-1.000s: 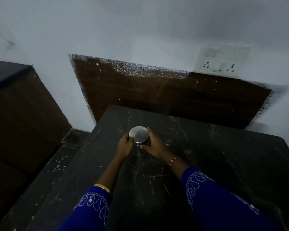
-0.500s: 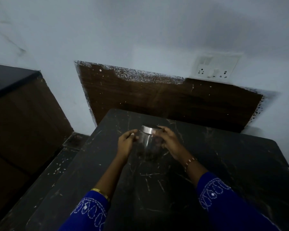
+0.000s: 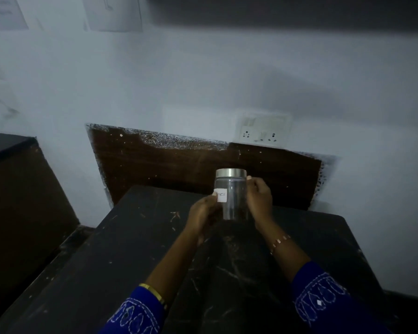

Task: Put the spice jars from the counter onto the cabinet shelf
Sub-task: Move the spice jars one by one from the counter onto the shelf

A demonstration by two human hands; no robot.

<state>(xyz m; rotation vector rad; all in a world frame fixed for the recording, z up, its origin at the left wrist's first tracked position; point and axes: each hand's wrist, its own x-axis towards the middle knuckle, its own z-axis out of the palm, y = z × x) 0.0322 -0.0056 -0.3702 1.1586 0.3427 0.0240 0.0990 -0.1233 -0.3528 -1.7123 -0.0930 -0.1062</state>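
Head view: spice jar upright between left grip and right grip.

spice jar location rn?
Head view, centre: the spice jar is upright, held between the left hand and right hand above the dark counter, before the brown wall panel.

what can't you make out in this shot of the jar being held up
- Jar label, head view: left hand covers its start, writing too small.
- Jar contents: too dim.
- Cabinet shelf: only a dark band, cut by the top edge.
- Right hand fingertips: hidden behind the jar.
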